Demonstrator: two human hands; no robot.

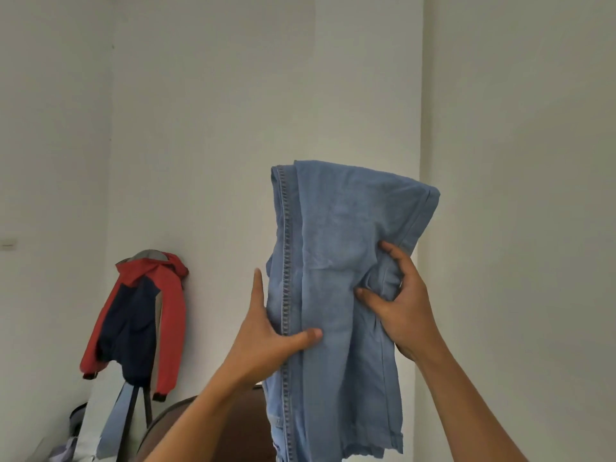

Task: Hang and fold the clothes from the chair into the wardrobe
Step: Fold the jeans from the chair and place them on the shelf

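1. The pale wall (pixel 206 111) fills the view behind the jeans, with a corner running down on either side of them.
2. The jeans (pixel 336 228), light blue denim, are folded into a thick, upright bundle and held up in the air in front of the wall. The fold is at the top, the loose ends hang at the bottom, and a stitched seam runs down the bundle's left side.
3. A red and navy hooded jacket (pixel 140 315) hangs against the wall, well to the left of the jeans and lower than their top fold.
4. The dark brown chair (pixel 253 431) shows its rounded back just below and left of the jeans' hanging ends, partly hidden by the left forearm.
5. A heap of pale clothes (pixel 96 425), with light blue strips hanging over it, lies far down and left of the jeans, under the jacket.
6. The right hand (pixel 400 295) grips the right edge of the jeans at mid-height, its fingers curled into the denim and bunching it.
7. The left hand (pixel 266 335) holds the left edge of the jeans, its thumb pressed across the seam at the front and its fingers behind the cloth, with one straight finger showing along the edge.
8. A small wall switch (pixel 7 245) sits far left of the jeans, at about their mid-height.
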